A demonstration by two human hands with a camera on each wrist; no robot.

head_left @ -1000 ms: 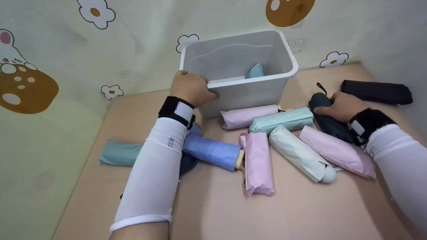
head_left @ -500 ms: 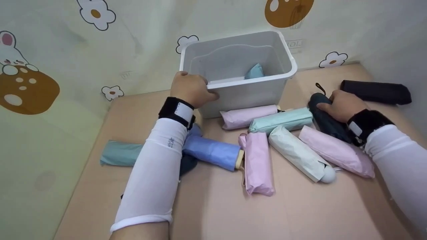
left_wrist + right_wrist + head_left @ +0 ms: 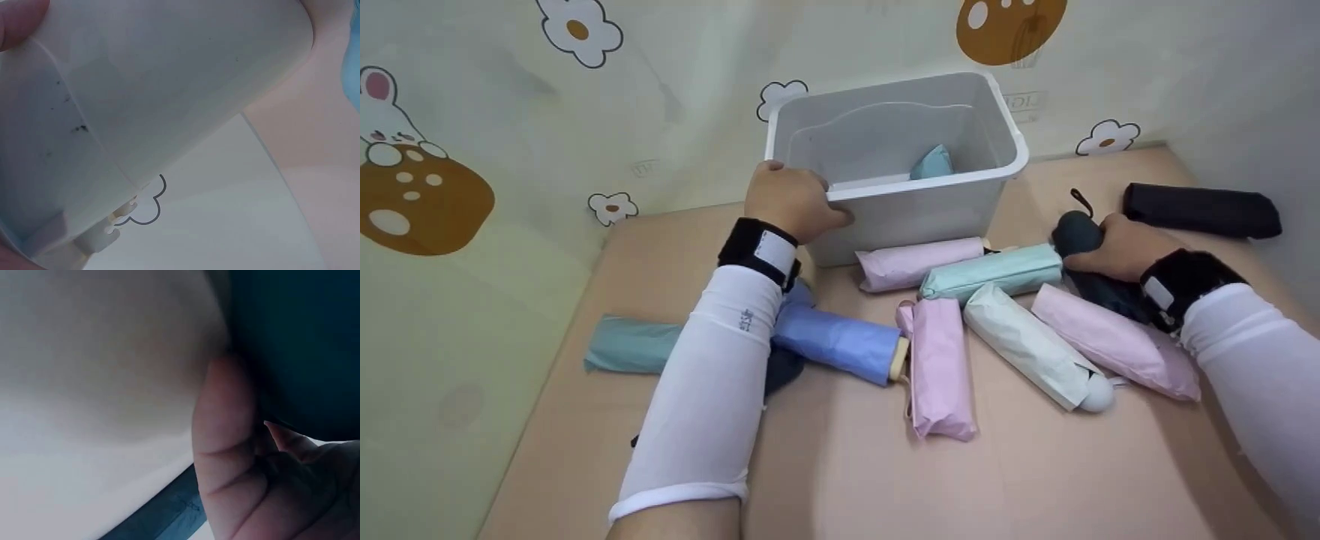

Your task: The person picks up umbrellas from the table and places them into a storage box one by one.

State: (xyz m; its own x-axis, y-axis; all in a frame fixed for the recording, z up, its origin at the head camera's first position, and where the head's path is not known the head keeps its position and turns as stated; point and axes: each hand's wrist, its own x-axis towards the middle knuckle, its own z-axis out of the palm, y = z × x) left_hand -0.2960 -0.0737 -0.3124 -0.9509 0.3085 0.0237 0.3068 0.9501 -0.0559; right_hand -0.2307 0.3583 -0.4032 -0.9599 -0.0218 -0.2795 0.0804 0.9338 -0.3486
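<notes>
My left hand (image 3: 791, 199) grips the near left corner of a white plastic bin (image 3: 997, 131), whose outer wall (image 3: 169, 95) fills the left wrist view. Inside the bin lies a light blue folded umbrella (image 3: 931, 161). My right hand (image 3: 1117, 244) is curled round a dark teal folded umbrella (image 3: 1076, 232) at the right of the table, and its far end is raised a little. In the right wrist view my fingers (image 3: 225, 433) press against that dark umbrella (image 3: 298, 343).
Several folded umbrellas lie on the pink table (image 3: 847, 465): two pink ones (image 3: 937, 367) (image 3: 1114, 341), a mint one (image 3: 994, 271), a pale one (image 3: 1031, 345), a blue one (image 3: 836, 341), a teal one (image 3: 626, 345) and a black one (image 3: 1200, 210) by the right wall.
My right hand has closed round the dark teal umbrella and tipped its far end upward. The left hand stays on the bin's corner.
</notes>
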